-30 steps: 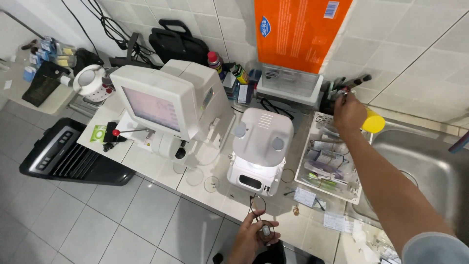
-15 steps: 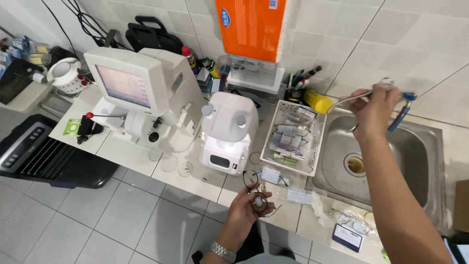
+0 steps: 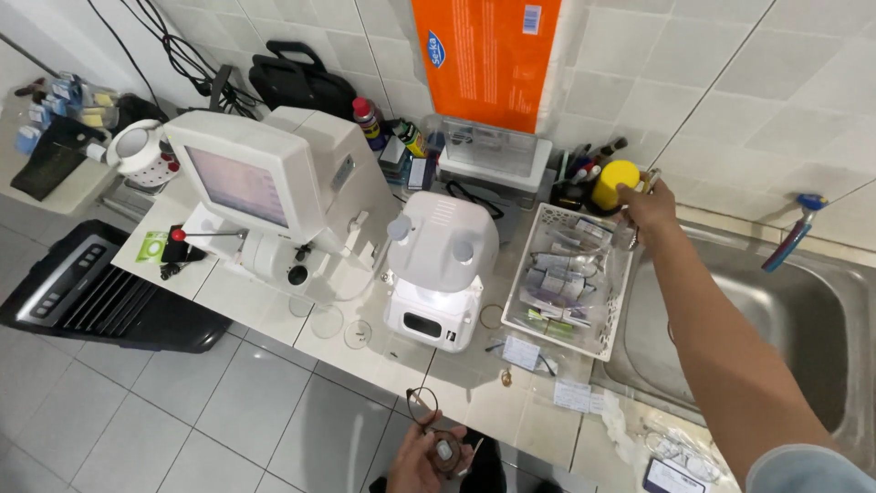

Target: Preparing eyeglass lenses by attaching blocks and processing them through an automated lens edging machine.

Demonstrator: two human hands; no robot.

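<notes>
Two hands work apart: the right hand (image 3: pixel 650 205) pinches something small over the basket's (image 3: pixel 613 274) back corner and could drop it; the left hand (image 3: pixel 427 455) grips spectacles (image 3: pixel 436 436) off the bench's front edge.

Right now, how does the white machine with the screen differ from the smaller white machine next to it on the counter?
The machine with the screen is wider and boxy, while the smaller white machine is narrower and rounded on top. The machine with the screen has a large display panel on its front; the smaller white machine has none that shows, only two round knobs on its sides. The first stands nearer the mug, the second beside the white basket. Both are white and stand on the tiled counter.
</notes>
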